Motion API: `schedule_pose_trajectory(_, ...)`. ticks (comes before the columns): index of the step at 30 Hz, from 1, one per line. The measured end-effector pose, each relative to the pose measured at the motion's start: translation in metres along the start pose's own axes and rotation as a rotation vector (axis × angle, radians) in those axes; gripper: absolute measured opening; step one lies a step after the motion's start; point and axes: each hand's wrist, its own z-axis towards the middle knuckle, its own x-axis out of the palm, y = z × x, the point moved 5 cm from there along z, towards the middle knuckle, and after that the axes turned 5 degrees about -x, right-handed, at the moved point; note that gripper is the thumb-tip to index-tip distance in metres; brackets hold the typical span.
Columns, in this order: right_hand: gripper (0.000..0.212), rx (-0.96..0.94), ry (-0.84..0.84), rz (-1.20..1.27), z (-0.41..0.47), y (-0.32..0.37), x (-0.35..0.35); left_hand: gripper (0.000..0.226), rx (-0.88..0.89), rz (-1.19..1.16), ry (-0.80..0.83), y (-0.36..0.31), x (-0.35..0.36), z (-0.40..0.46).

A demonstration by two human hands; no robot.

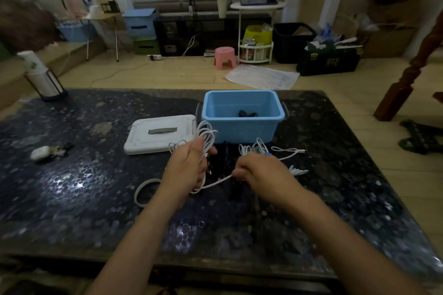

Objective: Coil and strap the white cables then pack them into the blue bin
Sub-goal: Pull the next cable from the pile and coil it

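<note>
On the dark speckled table [72, 187], my left hand [189, 165] has its fingers curled round the loops of a white cable [206, 136], which stand up just this side of the blue bin [242, 124]. My right hand [254, 172] pinches the cable's free tail [218, 181], which runs leftward and nearer toward my left hand. The next wrap goes that way. More white cables [261, 149] lie loose by the bin's near wall.

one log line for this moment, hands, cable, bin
left hand: holds white cable coil | right hand: pinches its loose end | blue bin: open, dark item inside, no white cables | lid: on table left of bin
</note>
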Motion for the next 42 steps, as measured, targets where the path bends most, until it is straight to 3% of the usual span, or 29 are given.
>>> schedule_pose_trajectory(6,0.025,0.059,-0.203,0.324,-0.003,-0.020,-0.016,0.050,0.006,0.309,-0.019,0.006,-0.001,0.002)
schedule_pose_trajectory(12,0.027,0.066,-0.296,0.322,-0.002,-0.020,-0.015,0.057,0.063,0.576,0.152,0.015,0.022,-0.004)
schedule_pose_trajectory(22,0.037,0.103,-0.311,0.170,-0.002,-0.028,-0.022,0.044,0.148,0.641,0.050,0.017,0.016,0.000)
schedule_pose_trajectory(32,0.036,0.105,-0.163,0.121,-0.001,-0.045,-0.038,0.044,-0.087,0.133,-0.078,0.014,0.002,0.004)
schedule_pose_trajectory(37,0.031,0.096,-0.181,0.323,-0.006,-0.023,-0.025,0.045,-0.123,0.104,-0.083,0.019,0.002,0.003)
schedule_pose_trajectory(42,0.030,-0.021,-0.138,0.372,-0.010,0.012,-0.011,0.045,-0.094,0.174,-0.044,0.023,0.014,0.001)
